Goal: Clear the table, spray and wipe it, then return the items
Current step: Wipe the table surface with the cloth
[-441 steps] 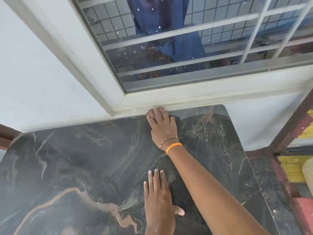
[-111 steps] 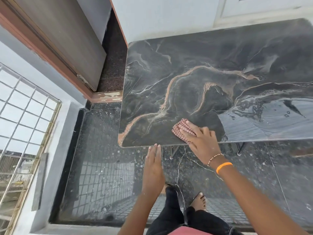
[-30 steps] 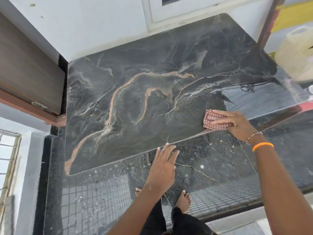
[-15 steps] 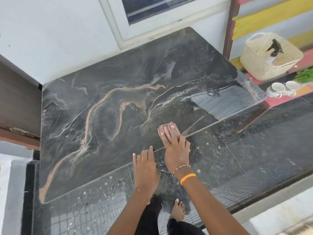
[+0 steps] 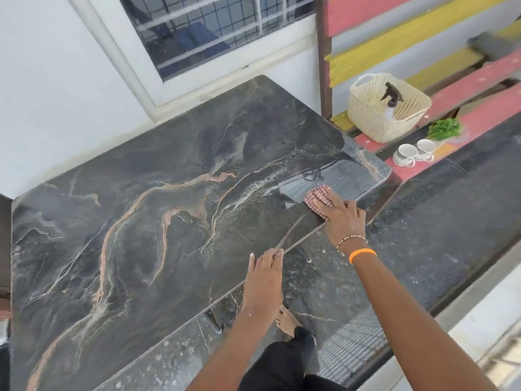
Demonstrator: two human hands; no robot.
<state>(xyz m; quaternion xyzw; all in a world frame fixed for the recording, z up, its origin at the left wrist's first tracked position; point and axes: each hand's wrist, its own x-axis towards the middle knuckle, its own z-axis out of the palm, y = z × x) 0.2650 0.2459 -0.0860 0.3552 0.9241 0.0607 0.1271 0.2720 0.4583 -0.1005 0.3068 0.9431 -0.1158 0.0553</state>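
A dark marble-patterned table (image 5: pixel 158 221) with tan veins fills the middle of the view; nothing stands on its top. My right hand (image 5: pixel 342 218) presses a red checked cloth (image 5: pixel 317 196) flat on the table near its front right corner. My left hand (image 5: pixel 263 280) rests with fingers spread on the table's front edge. On a red bench to the right stand a cream basket (image 5: pixel 366 119) holding a spray bottle (image 5: pixel 390 100), two white cups (image 5: pixel 414 152) and a bunch of green leaves (image 5: pixel 444 128).
A white wall and a barred window (image 5: pixel 214 29) run behind the table. A red and yellow bench backrest (image 5: pixel 394 38) rises at the right. The floor (image 5: pixel 437 221) is dark speckled stone, and my bare foot (image 5: pixel 286 320) shows under the table edge.
My right hand has slid the cloth to the right along the front edge, toward the table's right corner. My left hand stays on the front edge.
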